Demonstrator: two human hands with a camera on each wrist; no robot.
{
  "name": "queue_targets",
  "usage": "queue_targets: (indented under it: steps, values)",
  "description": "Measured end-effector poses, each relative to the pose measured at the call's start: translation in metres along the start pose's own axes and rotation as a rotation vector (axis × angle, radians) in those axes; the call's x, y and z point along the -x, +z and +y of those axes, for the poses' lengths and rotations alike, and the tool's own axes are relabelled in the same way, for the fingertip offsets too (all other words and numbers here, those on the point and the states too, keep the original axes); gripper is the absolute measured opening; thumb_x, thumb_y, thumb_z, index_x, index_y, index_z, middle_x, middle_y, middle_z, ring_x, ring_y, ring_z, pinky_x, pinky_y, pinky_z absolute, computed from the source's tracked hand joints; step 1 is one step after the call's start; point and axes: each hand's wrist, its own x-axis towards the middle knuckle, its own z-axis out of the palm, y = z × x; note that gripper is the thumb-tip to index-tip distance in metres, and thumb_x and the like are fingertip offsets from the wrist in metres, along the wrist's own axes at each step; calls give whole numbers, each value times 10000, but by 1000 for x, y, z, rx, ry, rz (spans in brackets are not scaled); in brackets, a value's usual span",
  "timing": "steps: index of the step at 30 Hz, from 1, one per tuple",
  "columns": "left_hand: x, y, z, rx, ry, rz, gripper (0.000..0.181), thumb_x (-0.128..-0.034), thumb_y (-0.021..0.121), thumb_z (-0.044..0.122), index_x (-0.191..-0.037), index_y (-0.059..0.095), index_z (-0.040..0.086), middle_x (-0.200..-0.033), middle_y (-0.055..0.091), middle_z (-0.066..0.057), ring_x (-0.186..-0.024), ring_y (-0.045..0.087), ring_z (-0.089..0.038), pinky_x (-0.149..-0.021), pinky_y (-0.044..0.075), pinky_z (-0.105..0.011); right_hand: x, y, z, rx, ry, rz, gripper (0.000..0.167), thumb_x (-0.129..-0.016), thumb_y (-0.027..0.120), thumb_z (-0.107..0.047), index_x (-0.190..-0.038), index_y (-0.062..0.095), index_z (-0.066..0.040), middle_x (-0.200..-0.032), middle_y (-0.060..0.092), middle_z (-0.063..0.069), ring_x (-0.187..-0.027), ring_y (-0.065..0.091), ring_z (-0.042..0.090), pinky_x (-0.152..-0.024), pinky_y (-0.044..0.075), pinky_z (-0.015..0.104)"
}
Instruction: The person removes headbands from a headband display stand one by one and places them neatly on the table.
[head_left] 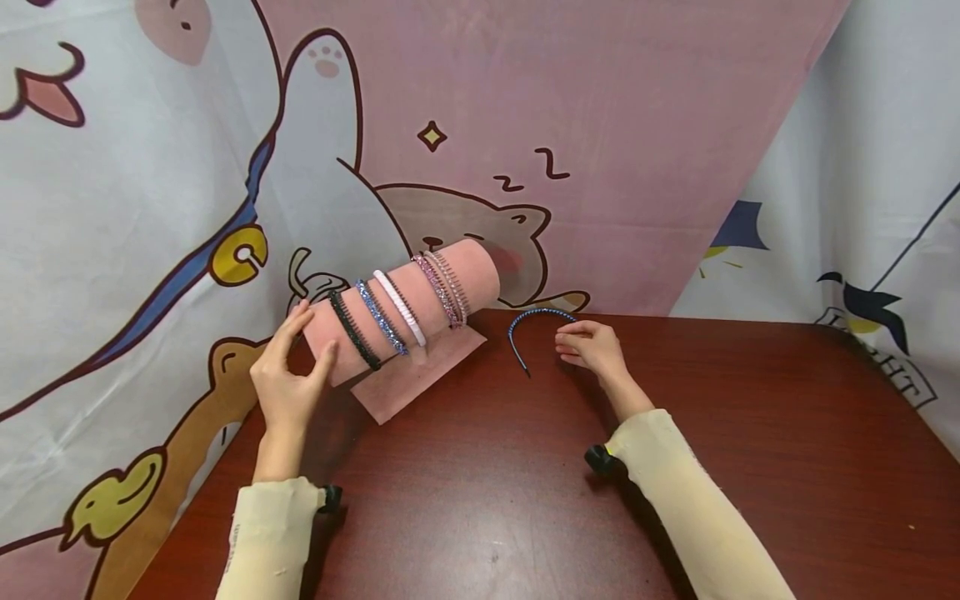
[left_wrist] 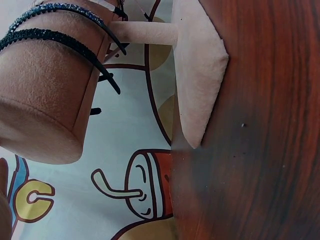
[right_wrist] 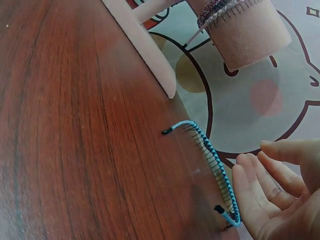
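A pink plush-covered roll stand (head_left: pixel 480 275) holds several headbands side by side: a black one (head_left: pixel 352 329), a glittery blue one (head_left: pixel 380 317), a white one (head_left: pixel 400 308), and pink and silvery ones toward the right. My left hand (head_left: pixel 288 379) is at the roll's left end, thumb and fingers spread; whether they press on it cannot be told. A braided blue headband (right_wrist: pixel 215 160) with black tips lies on the table near the back edge. Beside it is my right hand (head_left: pixel 592 346), fingers loosely bent and not closed round it in the right wrist view.
The stand's flat pink base (head_left: pixel 420 375) rests on the dark reddish wooden table (head_left: pixel 480 500). Right behind the table hangs a cloth backdrop (head_left: pixel 600 125) with cartoon animals. Each sleeve has a small black device (head_left: pixel 600 458) at the wrist.
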Motion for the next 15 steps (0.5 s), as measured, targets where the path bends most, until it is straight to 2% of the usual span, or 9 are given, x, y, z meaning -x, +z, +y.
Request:
queue_targets:
  steps: [9,15]
  values:
    - [1,0,-1,1,-5,-2,476,-789,819,180,-1245,706,112,-1316,684,-19,-1255,633,-211,-1087,433,-178,-2,13,1,-20,11,8,348,-962,637,-105,-1238,605,106,-902,732,-3,-778,712,64,-860,601,367]
    - [1,1,-2,9,-6,0,481,-782,824,174,-1244,706,111,-1317,683,-15,-1257,631,-219,-1089,433,-182,-2,20,2,-17,2,9,331,-955,649,-112,-1212,626,96,-949,742,44,-795,714,76,-831,610,336]
